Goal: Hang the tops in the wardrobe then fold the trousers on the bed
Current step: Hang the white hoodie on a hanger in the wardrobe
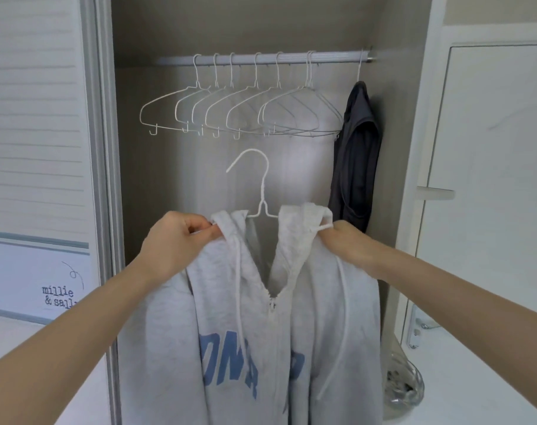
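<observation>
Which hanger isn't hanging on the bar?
The white hanger inside the grey hoodie, held up by both hands below the bar. The empty hangers and the one carrying the dark top hook over the bar.

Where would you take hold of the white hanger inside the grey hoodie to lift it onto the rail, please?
Probably by the twisted neck of the white hanger, just under its hook, reached from the front: it stands bare and upright above the grey hoodie, whose collar covers the arms, and the hook stays free for the rail.
</observation>
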Demonstrator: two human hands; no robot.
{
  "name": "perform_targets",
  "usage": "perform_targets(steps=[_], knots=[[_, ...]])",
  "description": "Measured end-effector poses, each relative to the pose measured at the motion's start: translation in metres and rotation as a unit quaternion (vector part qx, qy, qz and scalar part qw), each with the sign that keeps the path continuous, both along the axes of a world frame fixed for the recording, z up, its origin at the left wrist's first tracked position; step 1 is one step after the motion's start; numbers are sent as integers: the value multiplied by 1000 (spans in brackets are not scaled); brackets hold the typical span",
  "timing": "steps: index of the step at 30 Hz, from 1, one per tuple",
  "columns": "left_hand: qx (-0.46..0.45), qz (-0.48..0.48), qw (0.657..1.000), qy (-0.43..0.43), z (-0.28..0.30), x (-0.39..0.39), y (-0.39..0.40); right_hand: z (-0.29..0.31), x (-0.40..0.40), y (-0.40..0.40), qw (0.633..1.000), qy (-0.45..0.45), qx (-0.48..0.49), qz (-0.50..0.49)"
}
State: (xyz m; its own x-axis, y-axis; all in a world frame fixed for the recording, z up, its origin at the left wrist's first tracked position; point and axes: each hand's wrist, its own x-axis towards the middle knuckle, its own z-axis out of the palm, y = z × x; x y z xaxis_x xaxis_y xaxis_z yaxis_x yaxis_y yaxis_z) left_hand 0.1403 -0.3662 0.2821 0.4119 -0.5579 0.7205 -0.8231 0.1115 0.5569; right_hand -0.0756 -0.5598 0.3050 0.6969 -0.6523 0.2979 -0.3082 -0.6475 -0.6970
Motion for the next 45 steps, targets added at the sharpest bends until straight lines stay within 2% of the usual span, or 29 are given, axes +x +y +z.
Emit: perform_targets(steps=[2, 5, 7, 10, 12, 14, 16, 19, 21, 24, 26, 30, 33, 36, 39, 40, 42, 43, 45], knots=[[33, 5, 998, -46, 3, 14, 3, 7, -2, -3, 997, -64, 9, -45], [111, 77, 987, -89, 4, 54, 18, 25, -17, -13, 990, -109, 31, -89], [127, 76, 988, -41, 0, 80, 32, 34, -27, -20, 984, -130, 48, -109], [80, -17, 987, 138, -9, 99, 43, 37, -37, -27, 983, -131, 39, -119], [59, -40, 975, 210, -14, 108, 42, 37, -41, -27, 985, -116, 2, -128], [95, -18, 972, 214, -15, 109, 39, 36, -43, -29, 986, -106, -10, -129], [172, -14, 965, 197, -11, 101, 33, 36, -41, -29, 986, -112, 13, -123], [190, -86, 952, 223, 5, 75, 15, 35, -38, -28, 984, -123, 37, -122], [189, -90, 959, 192, 12, 59, 6, 34, -37, -27, 983, -124, 39, -131], [178, -59, 981, 39, 14, 43, -3, 30, -35, -26, 982, -120, -2, -145], [138, -30, 990, -14, 17, 37, -12, 28, -31, -22, 984, -112, -29, -136], [113, 42, 985, -121, 18, 28, -29, 23, -23, -17, 986, -128, -46, -93], [33, 111, 989, -97, 11, 47, -23, 23, -33, -26, 980, -110, -135, -95], [-32, 153, 987, -41, 9, 67, -8, 26, -44, -35, 964, -14, -239, -113], [-64, 181, 981, -22, 11, 73, -1, 25, -44, -35, 948, 111, -268, -129], [-65, 190, 979, -23, 12, 73, 0, 25, -42, -34, 945, 148, -254, -141], [-68, 201, 977, -21, 14, 72, 2, 28, -37, -31, 955, 183, -164, -163], [-66, 198, 978, -16, 15, 72, 3, 29, -32, -29, 966, 165, -102, -171], [-60, 175, 983, -2, 17, 71, 4, 32, -21, -28, 983, 66, -13, -170]])
